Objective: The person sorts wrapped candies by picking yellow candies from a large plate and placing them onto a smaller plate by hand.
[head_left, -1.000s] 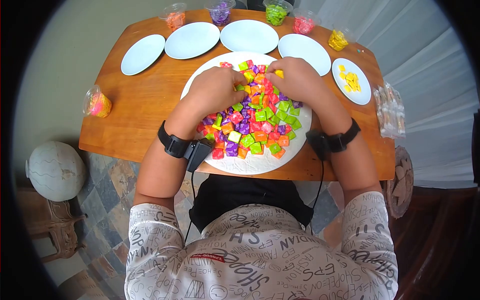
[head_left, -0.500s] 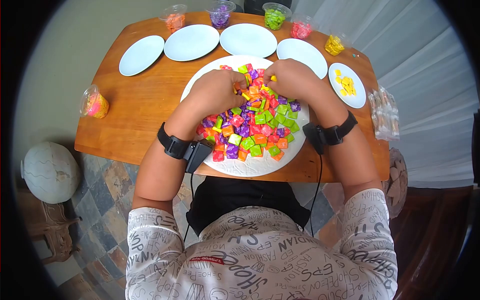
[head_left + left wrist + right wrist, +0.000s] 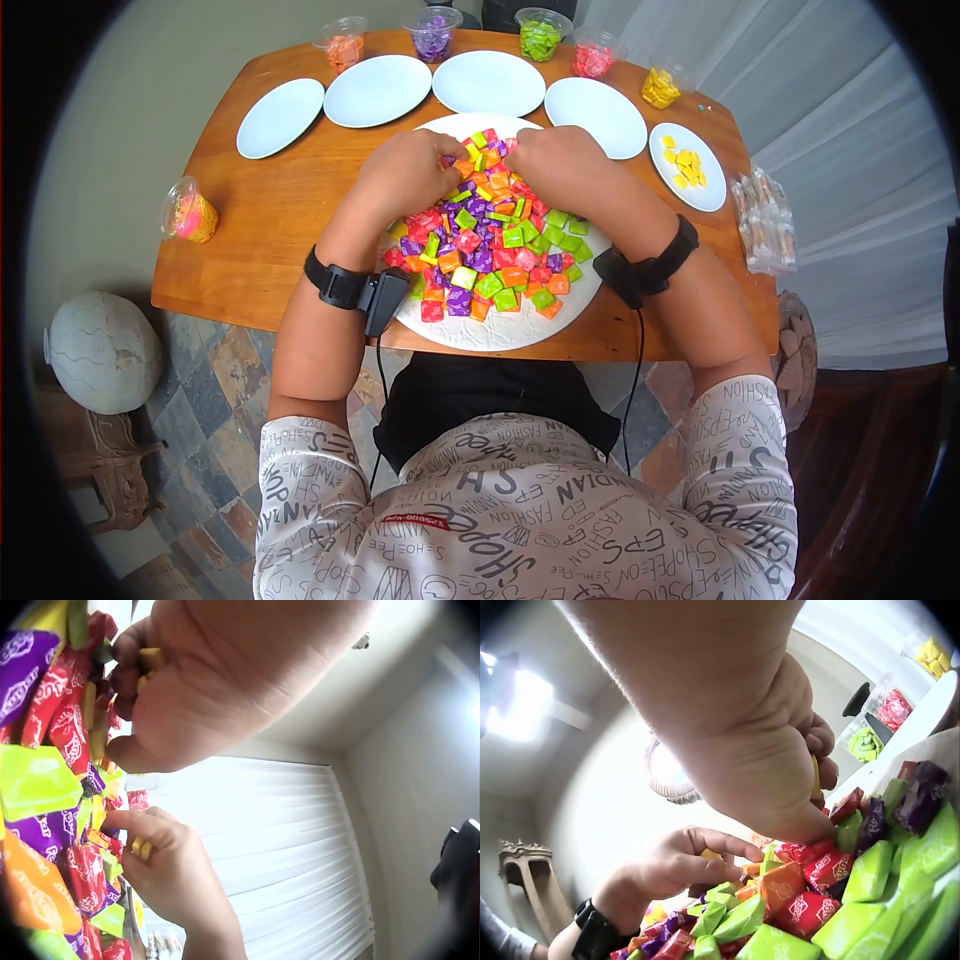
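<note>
A heap of wrapped candies [image 3: 480, 262] in red, orange, purple, green and yellow covers a large round white plate [image 3: 560, 318]. At the far left of the heap, my left hand [image 3: 405, 182] has curled fingers holding yellow candies [image 3: 152, 658] against the palm, its fingertips down among the pieces. My right hand [image 3: 568, 172] is close by, across the far part of the heap. Its curled fingers grip yellow candies [image 3: 141, 847], while thumb and forefinger reach into the pile. From the head view, both hands' fingertips are partly hidden.
White plates [image 3: 489, 84] line the far side; the right one [image 3: 708, 190] bears yellow candies. Behind them stand clear cups of sorted candies [image 3: 541, 38]. Another cup [image 3: 192, 214] stands at the left, and a clear bag of wrapped pieces [image 3: 764, 222] lies by the right edge.
My right hand has shifted left across the far end of the heap, nearer my left hand. The yellow candy seen at its fingers earlier is now hidden in the head view.
</note>
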`<action>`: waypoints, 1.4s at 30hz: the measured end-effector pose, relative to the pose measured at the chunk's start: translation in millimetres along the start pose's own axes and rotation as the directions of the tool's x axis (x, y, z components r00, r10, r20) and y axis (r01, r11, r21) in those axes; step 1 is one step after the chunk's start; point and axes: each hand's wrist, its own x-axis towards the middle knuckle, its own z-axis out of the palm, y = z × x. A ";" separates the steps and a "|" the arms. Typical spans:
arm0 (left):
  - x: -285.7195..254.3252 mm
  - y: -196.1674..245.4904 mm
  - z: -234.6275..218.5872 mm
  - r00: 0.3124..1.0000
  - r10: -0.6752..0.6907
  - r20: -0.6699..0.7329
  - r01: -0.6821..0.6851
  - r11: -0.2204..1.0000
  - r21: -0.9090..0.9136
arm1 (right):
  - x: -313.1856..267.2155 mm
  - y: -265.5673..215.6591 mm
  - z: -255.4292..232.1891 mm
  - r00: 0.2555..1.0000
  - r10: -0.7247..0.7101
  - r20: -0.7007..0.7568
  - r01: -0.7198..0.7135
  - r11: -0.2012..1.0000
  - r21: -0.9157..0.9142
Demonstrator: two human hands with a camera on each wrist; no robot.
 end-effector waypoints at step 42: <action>6.6 -9.0 -11.4 0.991 -0.035 0.128 0.080 0.928 -0.365 | -10.6 -5.2 -2.3 0.949 0.195 0.246 -0.240 -0.054 0.969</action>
